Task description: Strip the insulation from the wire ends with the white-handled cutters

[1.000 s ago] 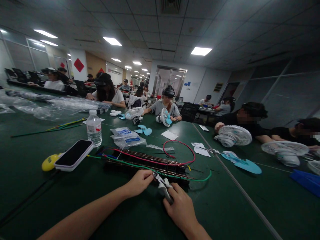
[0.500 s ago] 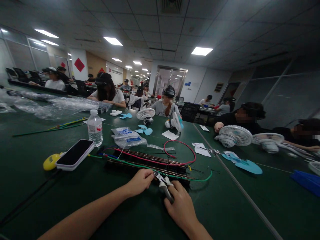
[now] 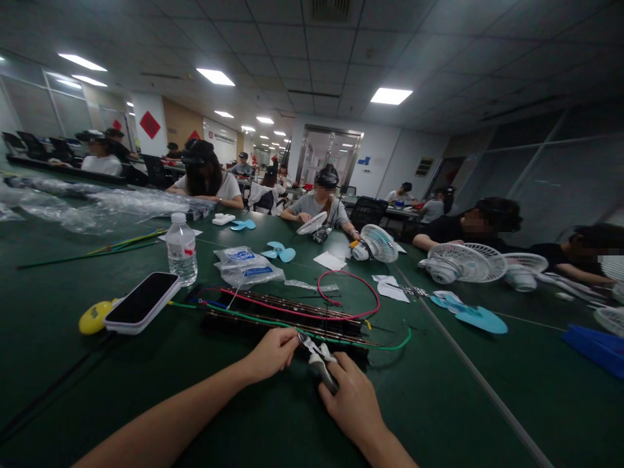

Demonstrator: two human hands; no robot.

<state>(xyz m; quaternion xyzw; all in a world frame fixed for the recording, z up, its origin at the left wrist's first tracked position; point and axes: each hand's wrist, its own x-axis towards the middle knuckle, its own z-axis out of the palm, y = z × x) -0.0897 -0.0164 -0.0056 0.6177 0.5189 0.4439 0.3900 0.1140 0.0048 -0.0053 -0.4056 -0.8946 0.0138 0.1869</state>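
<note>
My right hand (image 3: 355, 396) grips the handles of a pair of pliers (image 3: 313, 351) with grey and white grips, jaws pointing up and left. My left hand (image 3: 273, 354) is closed in a pinch right by the jaws; anything between its fingers is too small to make out. Just beyond both hands lie long black strips (image 3: 287, 309) with copper-coloured lines along them. A green wire (image 3: 390, 348) runs lengthwise across them. A red wire (image 3: 379, 300) also lies along them and loops out on the right.
On the left are a phone (image 3: 141, 304), a yellow object (image 3: 92, 318) and a water bottle (image 3: 182, 252). Plastic bags (image 3: 248, 268) and blue fan blades (image 3: 279, 251) lie beyond the strips. Several people work around the table with white fans (image 3: 379, 244).
My hands and the pliers keep almost the same place. Across the table, a person has moved the fans: one is tilted near their hand, another turned and shifted right.
</note>
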